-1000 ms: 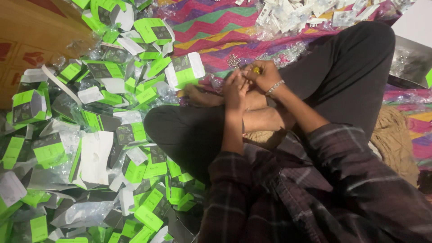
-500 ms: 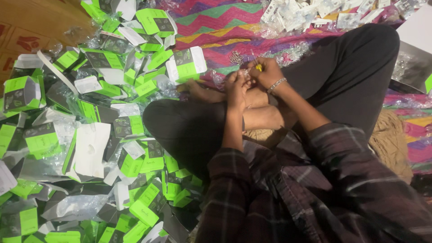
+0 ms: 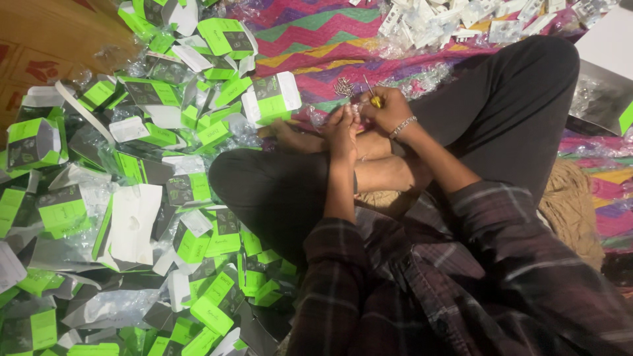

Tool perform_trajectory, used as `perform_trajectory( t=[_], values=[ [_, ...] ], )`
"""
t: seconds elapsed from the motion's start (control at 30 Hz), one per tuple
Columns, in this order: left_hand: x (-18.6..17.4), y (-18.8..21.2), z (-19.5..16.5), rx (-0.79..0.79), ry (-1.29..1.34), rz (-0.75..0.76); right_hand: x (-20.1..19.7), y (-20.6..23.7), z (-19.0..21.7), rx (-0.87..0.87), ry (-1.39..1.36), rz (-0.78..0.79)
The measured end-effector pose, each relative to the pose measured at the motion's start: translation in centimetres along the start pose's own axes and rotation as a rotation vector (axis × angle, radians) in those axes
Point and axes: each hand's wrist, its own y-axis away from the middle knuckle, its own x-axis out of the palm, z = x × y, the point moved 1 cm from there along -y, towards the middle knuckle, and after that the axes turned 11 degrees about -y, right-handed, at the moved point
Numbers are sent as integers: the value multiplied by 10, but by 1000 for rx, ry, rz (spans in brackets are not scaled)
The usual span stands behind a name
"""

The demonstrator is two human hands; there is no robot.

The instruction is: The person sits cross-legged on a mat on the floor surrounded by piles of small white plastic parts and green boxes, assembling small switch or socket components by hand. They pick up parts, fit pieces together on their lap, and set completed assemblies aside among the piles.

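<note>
I sit cross-legged on the floor in dark trousers and a plaid shirt. My right hand (image 3: 389, 109), with a bracelet at the wrist, is shut on a small screwdriver with a yellow handle (image 3: 374, 99). My left hand (image 3: 343, 125) sits right against it, fingers curled around a small part that I cannot make out. Both hands hover over my crossed feet. A little pile of small screws (image 3: 343, 87) lies on the cloth just beyond the hands.
A heap of opened green, white and grey cardboard boxes (image 3: 151, 184) with clear plastic wrap fills the left side. A striped multicoloured cloth (image 3: 310, 33) covers the floor ahead. Small white parts (image 3: 455, 20) lie at the top. A grey box (image 3: 603, 99) stands at the right.
The view has shifted slightly; the hands stay together over the feet, working at the same spot.
</note>
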Motion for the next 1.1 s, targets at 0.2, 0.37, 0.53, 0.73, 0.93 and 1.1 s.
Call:
perform_trajectory(
  t=[0.2,0.37,0.53,0.73,0.93,1.1],
  values=[
    [-4,-15,-10,38,29,0,1,-2,2,25,-228,-27],
    [-9,-17,-8,93,-85,60,-2,-1,-2,-19,-181,-35],
    [-4,-1,-11,44,-97,104,-1,0,-2,-96,-67,67],
    [-3,-3,-15,31,18,33,1,-3,0,33,-37,-26],
    [-15,-18,-5,113,95,-119,-4,-3,-6,26,-162,-103],
    [-14,-18,-7,117,94,-119,-39,-24,11,-140,620,-90]
  ],
)
